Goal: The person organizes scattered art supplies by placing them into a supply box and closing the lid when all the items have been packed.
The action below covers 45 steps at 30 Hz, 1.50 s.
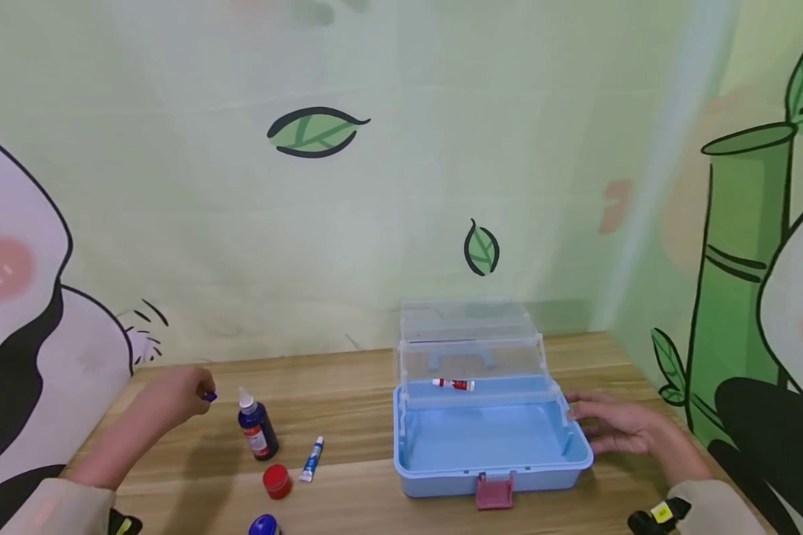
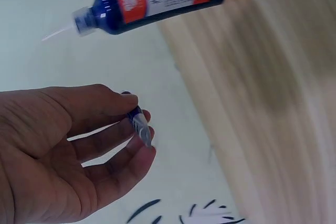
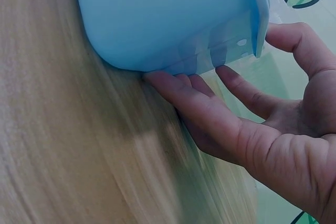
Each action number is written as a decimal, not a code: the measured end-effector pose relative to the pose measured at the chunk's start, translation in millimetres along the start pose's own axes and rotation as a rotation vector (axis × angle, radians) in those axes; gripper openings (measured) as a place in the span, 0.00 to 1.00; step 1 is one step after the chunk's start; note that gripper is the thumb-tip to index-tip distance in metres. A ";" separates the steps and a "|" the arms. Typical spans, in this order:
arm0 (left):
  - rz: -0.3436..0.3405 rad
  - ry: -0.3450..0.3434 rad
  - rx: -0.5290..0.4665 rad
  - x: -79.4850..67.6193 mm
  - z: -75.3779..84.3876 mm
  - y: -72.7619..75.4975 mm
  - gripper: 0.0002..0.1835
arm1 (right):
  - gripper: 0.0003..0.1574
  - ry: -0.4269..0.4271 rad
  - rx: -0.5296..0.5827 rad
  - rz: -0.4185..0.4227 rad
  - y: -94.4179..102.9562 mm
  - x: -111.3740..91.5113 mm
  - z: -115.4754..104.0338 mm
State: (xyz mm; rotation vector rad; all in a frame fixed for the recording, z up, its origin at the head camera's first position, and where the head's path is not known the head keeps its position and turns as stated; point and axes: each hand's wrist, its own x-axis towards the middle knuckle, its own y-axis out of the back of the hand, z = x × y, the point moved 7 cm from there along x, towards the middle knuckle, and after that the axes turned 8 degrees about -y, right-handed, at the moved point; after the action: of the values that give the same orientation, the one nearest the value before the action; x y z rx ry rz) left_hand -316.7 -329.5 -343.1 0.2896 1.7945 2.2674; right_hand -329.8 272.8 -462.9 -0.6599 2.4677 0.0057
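In the head view my left hand (image 1: 177,394) is raised at the left, pinching a small dark blue paint tube (image 2: 139,121) between thumb and fingers. The left wrist view shows its silvery end pointing away from the thumb. My right hand (image 1: 616,423) rests against the right side of a light blue plastic box (image 1: 488,479), its fingers spread along the wall and one fingertip at the rim. The clear lid (image 1: 468,323) is raised at the back. A red and white tube (image 1: 453,384) lies at the back of the box.
Near my left hand a dark blue bottle (image 1: 257,431) with a pointed nozzle stands on the wooden table (image 1: 355,416). A blue and white tube (image 1: 312,459), a red-lidded jar (image 1: 277,481) and a blue-capped container (image 1: 264,525) are nearby. A printed backdrop (image 1: 388,223) rises behind.
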 end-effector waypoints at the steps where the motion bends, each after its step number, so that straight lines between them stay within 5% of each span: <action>1: 0.006 -0.011 0.008 2.4 3.4 3.6 0.06 | 0.51 -0.001 0.002 0.003 0.2 -0.5 0.0; 18: 0.077 -0.085 0.030 35.6 57.0 47.4 0.08 | 0.52 -0.019 0.007 -0.018 -1.3 2.1 4.9; 45: 0.063 -0.177 0.093 84.2 151.7 35.3 0.08 | 0.51 -0.035 0.024 -0.030 -0.3 1.1 0.5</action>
State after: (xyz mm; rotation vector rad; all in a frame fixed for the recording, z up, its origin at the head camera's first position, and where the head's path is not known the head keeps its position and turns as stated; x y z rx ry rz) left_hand -354.0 -171.1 -273.3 0.5526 1.8251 2.1263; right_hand -330.1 272.2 -463.9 -0.6809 2.4203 -0.0230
